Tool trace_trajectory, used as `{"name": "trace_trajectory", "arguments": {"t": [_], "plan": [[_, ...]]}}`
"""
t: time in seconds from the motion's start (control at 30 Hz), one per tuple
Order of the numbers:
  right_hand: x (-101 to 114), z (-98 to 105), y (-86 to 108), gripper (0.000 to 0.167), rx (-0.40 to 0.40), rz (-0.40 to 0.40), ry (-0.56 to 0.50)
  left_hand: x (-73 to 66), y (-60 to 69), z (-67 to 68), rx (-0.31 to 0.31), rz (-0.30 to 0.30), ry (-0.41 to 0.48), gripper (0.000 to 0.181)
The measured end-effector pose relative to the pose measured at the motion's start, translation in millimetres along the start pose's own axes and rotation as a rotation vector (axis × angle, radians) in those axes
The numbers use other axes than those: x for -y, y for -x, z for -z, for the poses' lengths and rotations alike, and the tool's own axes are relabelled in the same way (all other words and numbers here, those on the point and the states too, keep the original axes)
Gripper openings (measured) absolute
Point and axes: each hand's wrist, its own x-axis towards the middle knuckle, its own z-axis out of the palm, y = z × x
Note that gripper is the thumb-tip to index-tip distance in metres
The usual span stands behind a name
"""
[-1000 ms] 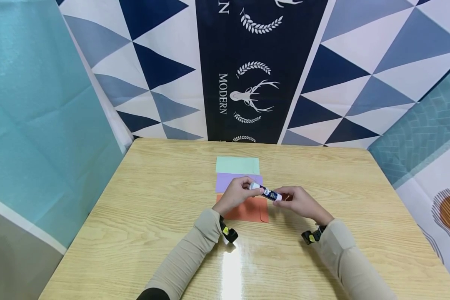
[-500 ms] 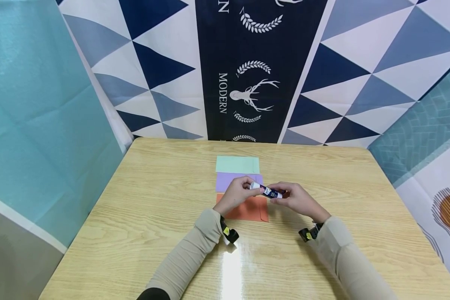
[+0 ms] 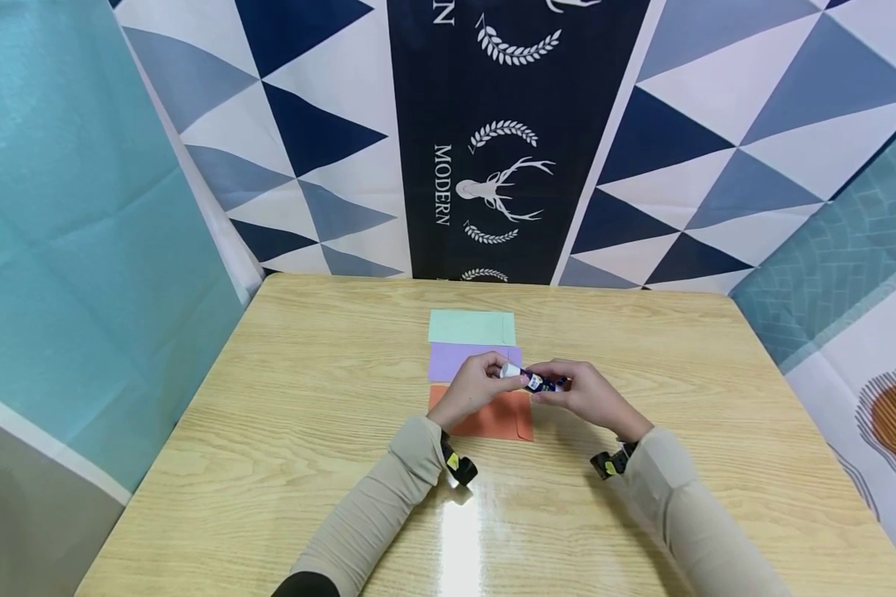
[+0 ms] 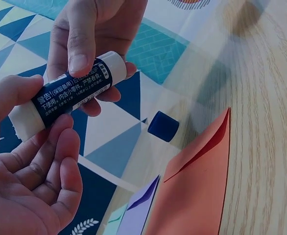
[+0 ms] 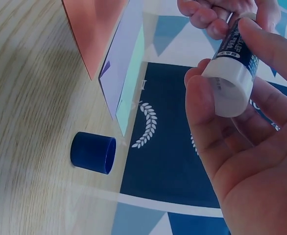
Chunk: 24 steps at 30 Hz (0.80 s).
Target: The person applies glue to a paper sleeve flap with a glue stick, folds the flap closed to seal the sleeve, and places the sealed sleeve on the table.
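A dark blue glue stick with white ends is held tilted above the table between both hands. My left hand pinches one white end with thumb and fingers, as the left wrist view shows. Toward the other end, my right hand grips the tube between its thumb and fingers. The right wrist view looks into the hollow white end. A blue cap lies on its side on the table, apart from both hands. Below the left hand is an orange envelope, partly covered by that hand.
Beyond the orange envelope lie a purple envelope and a mint green envelope, in a column on the wooden table. A patterned cloth hangs at the table's far edge.
My right hand has shifted left and slightly away along the glue stick, and its fingers now cover more of the tube. The left hand and the envelopes have stayed nearly still.
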Motion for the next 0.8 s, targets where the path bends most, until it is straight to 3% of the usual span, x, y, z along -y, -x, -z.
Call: {"name": "trace_trajectory", "arguments": {"t": [0.47, 0.8], "plan": [[0.6, -0.7, -0.1, 0.031, -0.005, 0.005, 0.035, 1.0, 0.2, -2.1, 0.014, 0.002, -0.031, 0.024], [-2.1, 5.3, 1.0, 0.032, -0.029, -0.059, -0.002, -1.3, -1.3, -1.8, 0.067, 0.025, -0.002, 0.033]]}}
